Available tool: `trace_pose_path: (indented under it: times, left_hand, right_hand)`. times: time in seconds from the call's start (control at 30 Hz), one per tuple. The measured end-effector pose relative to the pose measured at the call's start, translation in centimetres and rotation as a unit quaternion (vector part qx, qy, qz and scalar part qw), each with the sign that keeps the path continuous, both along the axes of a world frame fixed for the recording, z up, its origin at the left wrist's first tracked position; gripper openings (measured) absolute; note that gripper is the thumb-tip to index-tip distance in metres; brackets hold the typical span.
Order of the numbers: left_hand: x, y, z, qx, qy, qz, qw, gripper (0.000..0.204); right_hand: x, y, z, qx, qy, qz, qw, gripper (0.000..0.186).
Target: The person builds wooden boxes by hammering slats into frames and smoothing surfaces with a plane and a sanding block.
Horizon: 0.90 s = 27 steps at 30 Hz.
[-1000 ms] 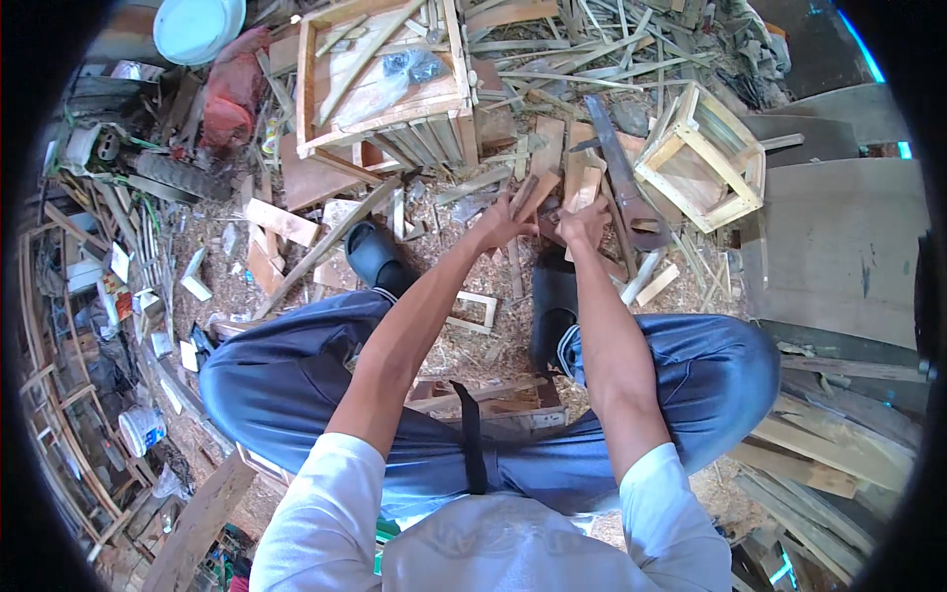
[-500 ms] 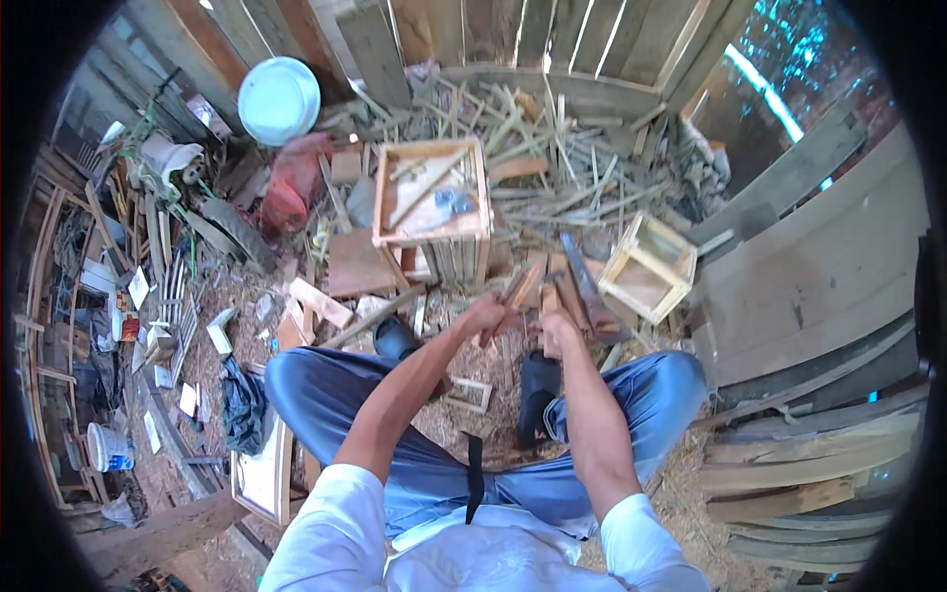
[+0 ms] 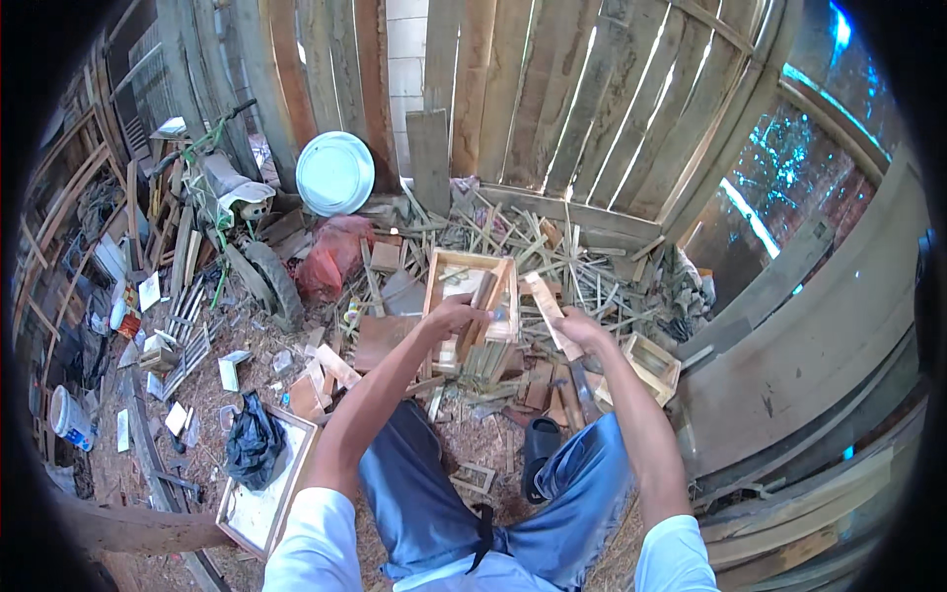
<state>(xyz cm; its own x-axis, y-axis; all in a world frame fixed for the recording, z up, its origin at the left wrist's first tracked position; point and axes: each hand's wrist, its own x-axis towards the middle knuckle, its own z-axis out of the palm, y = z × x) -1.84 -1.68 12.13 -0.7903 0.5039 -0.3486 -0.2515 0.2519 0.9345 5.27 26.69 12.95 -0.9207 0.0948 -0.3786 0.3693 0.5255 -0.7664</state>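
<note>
My left hand [image 3: 457, 316] is closed around a short brown wooden piece [image 3: 483, 290], held up over the open wooden box [image 3: 431, 288]. In my right hand [image 3: 584, 330] is a flat, pale wooden board [image 3: 542, 299], tilted with its upper end leaning left. The two pieces are apart from each other. Behind my left hand, the box holds some sticks and a small blue thing, partly hidden. A small wooden frame box [image 3: 651, 367] lies just beyond my right forearm. On the ground between my legs is a little wooden frame [image 3: 473, 479].
Scrap sticks [image 3: 602, 266] are heaped against the plank wall [image 3: 552, 109]. A pale blue basin [image 3: 335, 174] leans there, near a red plastic bag [image 3: 335, 259]. To my left, a black bag [image 3: 254, 444] lies on a white framed panel [image 3: 281, 493]. Large boards [image 3: 789, 345] lean at right.
Both hands have risen and spread apart, carrying their wooden pieces up and away from the ground. My view has tilted upward, showing more of the plank wall, and my legs have shifted.
</note>
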Motion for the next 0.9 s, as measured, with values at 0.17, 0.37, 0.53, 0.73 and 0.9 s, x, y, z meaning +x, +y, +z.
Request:
trace_pose_path:
  times: [0.17, 0.37, 0.53, 0.73, 0.9]
  left_hand:
    - [-6.5, -6.3, -5.7, -0.047, 0.03, 0.09, 0.994, 0.064]
    - [-9.1, -1.5, -5.4, 0.008, 0.032, 0.244, 0.969, 0.056]
    - [-10.9, 0.5, -7.6, 0.013, 0.042, 0.269, 0.962, 0.044]
    - [-11.4, -2.6, -10.9, -0.021, 0.027, 0.299, 0.954, 0.035]
    - [-11.9, -1.2, -9.9, -0.126, 0.021, 0.223, 0.966, 0.041]
  right_hand:
    - [-7.6, -10.0, -4.2, -0.159, 0.028, -0.078, 0.984, 0.034]
    - [-14.6, -10.6, -12.3, -0.012, 0.051, -0.096, 0.994, 0.034]
    - [-17.8, -12.0, -15.7, -0.102, 0.013, -0.119, 0.988, 0.035]
    - [-16.2, -15.6, -12.3, 0.057, -0.018, -0.146, 0.988, 0.041]
    - [-17.6, -12.2, -12.6, 0.08, -0.054, -0.171, 0.98, 0.039]
